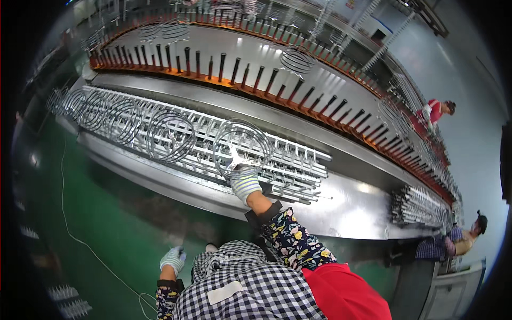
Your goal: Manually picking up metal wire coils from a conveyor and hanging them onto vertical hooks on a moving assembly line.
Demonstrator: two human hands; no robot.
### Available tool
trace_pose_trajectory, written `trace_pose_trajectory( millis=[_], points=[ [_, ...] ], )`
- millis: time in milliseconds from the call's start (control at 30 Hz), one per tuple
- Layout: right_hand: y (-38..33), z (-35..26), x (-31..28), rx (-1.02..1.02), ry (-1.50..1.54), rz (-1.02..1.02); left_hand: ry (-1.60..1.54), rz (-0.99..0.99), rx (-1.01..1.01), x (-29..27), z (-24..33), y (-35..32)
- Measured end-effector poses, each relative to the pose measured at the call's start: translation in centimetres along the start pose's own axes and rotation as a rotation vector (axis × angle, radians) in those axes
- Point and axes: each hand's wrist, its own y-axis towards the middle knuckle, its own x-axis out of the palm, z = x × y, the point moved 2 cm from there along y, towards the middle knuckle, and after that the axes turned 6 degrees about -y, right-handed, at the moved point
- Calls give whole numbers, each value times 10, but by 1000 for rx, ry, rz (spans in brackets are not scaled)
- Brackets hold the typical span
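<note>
My right hand [245, 184], in a striped knit glove, reaches forward over a metal bench. It is closed at the near edge of a bundle of thin wire rings [265, 140]; part of the grip is hard to make out. The rings lie over long silvery metal racks [298, 170] with rows of short prongs. Further left along the racks is another bundle of rings [152, 140], with several more beyond it. My left hand [173, 260], also gloved, hangs low beside my checked apron [256, 285]. Its fingers are loosely apart and hold nothing.
Behind the bench [357, 213] runs an orange rail [234, 85] carrying dark upright pegs. More racks [418, 208] are stacked at the bench's right end. One co-worker [453, 240] stands there; another, in red [434, 112], is farther back. A cable [88, 245] crosses the green floor.
</note>
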Motion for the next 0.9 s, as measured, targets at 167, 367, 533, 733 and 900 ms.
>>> trace_pose_trajectory(
  millis=[167, 367, 533, 733, 900],
  points=[
    [12, 7, 11, 375, 307, 161, -153, -23, 208, -15, 17, 21],
    [7, 23, 7, 570, 440, -119, -427, 253, 743, -51, 185, 53],
    [-64, 24, -5, 131, 662, 158, -420, 454, 1001, -45, 250, 117],
    [-151, 233, -103, 356, 987, 424, -362, 486, 652, -23, 287, 139],
    [-197, 419, -106, 946, 1174, 620, -435, 553, 500, -10, 240, 194]
  ],
)
